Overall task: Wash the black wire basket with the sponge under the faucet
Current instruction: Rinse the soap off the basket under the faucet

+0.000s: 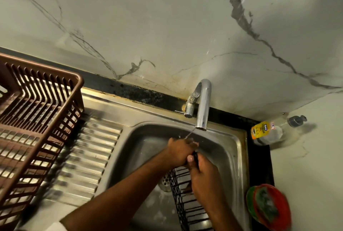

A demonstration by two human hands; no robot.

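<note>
A steel sink (239, 149) with a ribbed draining board fills the middle of the view, a brown slatted dish rack (37, 119) standing on the board at the left. The black wire basket (185, 206) stands tilted in the basin, near the drain. A chrome faucet (203, 104) runs a thin stream onto the left hand (181, 151), whose fingers are curled at the basket's top edge; whether they hold the sponge cannot be told. The right hand (203, 177) grips the same edge, thumb up. This looks like the washing step under way. Next, probably, the basket must be turned to bring unwashed wires under the water
</note>
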